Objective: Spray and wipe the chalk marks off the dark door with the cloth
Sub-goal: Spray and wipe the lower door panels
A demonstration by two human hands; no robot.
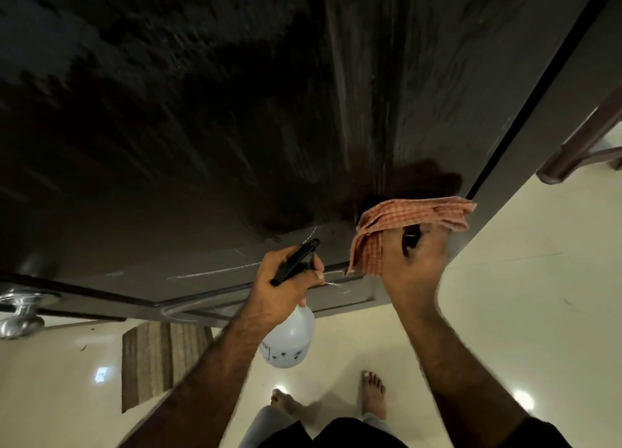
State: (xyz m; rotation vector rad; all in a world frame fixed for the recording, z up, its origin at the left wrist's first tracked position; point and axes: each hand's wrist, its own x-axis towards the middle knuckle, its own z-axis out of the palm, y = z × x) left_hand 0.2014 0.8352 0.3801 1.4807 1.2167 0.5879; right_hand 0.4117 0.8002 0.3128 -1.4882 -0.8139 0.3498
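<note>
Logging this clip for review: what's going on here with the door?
A person is cleaning a dark door. The right hand presses a checked orange cloth against the door near its edge, beside a wet patch. The left hand grips a spray bottle, nozzle toward the door. White chalk marks are still on the lower panel.

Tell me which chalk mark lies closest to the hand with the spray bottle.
The scribble beside the left hand, just past its fingertips; the long dashed line and the curved stroke lie farther off.
</note>
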